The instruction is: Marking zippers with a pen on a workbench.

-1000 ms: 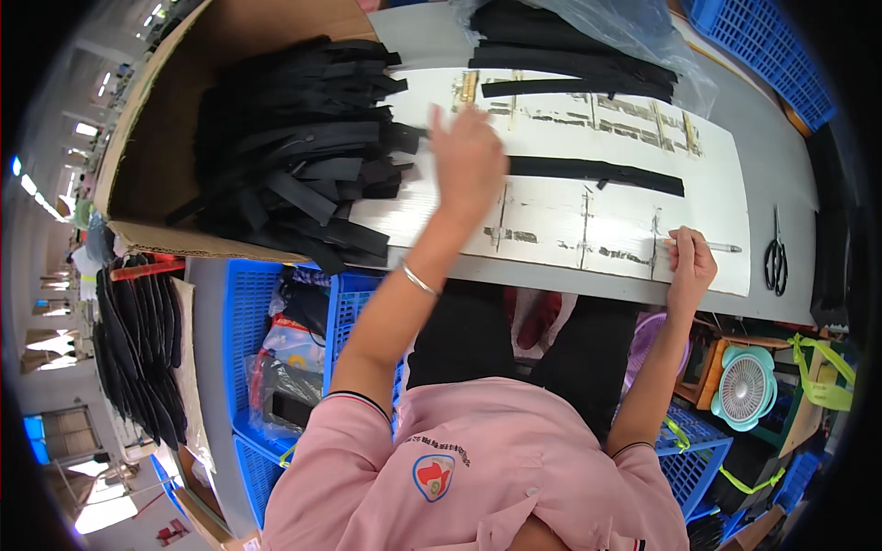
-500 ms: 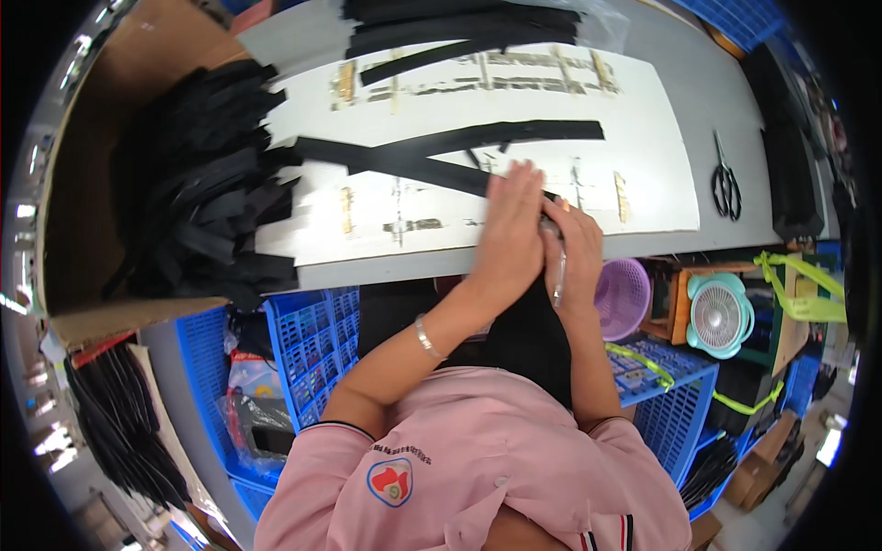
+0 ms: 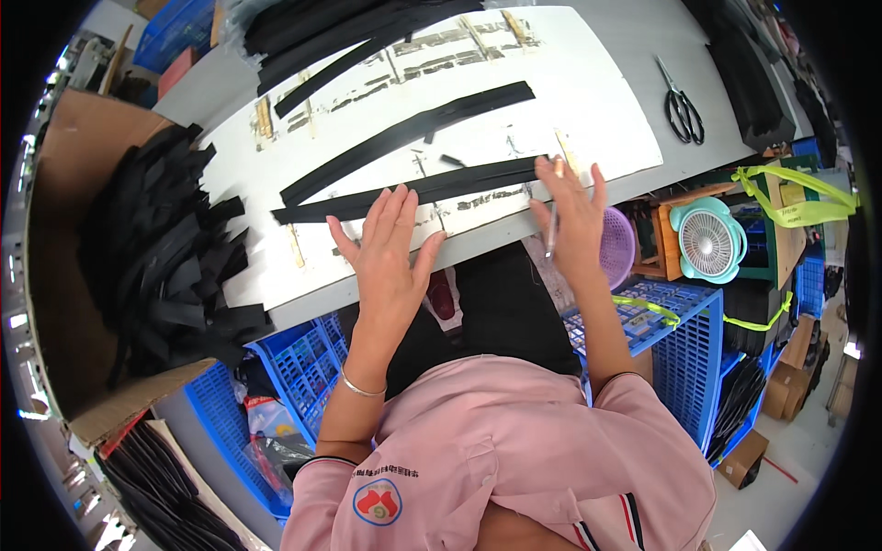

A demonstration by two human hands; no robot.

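Observation:
A long black fabric strip (image 3: 478, 177) lies along the near edge of a white board (image 3: 602, 115). My left hand (image 3: 388, 253) rests on its left half, fingers stretched out and spread. At the strip's right end, the fingertips of my right hand (image 3: 579, 220) touch it. A slim, silvery pen-like tool (image 3: 551, 234) is tucked in that hand; its exact kind is unclear. Just beyond, a second black strip (image 3: 395, 133) lies slanted on the board, with small black scraps (image 3: 450, 160) between the two.
An open cardboard box (image 3: 64, 303) heaped with black strips (image 3: 156, 248) stands at the left. More black strips (image 3: 340, 37) lie at the far edge. Black-handled scissors (image 3: 682, 110) rest on the grey table (image 3: 634, 41) at right. Below are blue crates (image 3: 689, 358) and a turquoise fan (image 3: 709, 239).
My hands have moved apart, the left one leftward along the strip. The strip now lies along the board's near edge instead of slanting across the other one. The view has turned.

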